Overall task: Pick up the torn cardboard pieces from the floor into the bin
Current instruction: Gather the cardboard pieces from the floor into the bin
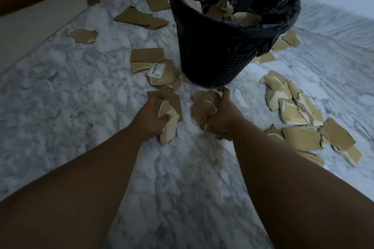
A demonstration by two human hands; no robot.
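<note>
Floor (81, 91), scraps left of the bin (212, 50): several loose cardboard pieces lie flat, well apart from it. A labelled stack (159, 70) sits just beside the bin's base on its left.

Left hand (150, 115): in front of the bin and a little left of its base. Fingers (165, 117) are curled round a few pale scraps (170, 125), held on edge with the long axis running down from the fist. A brown piece lies under or behind them; I cannot tell whether it is held or on the floor.

Right hand (223, 116): directly in front of the bin's base and the nearer of the two to it. Its fingers (214, 122) are clenched on a crumpled wad (203, 105), which bulges out on the hand's left side.

The bin stands upright, bag-lined, its mouth above and beyond both fists. Pieces already in it (232, 14) fill only part of it.

Right of the bin: a heap of scraps (291, 105) lies on the floor, near the right forearm.

Judgement: both loads must go up and forward over the near rim. Much cardboard remains on the floor, so the task is roughly midway.
</note>
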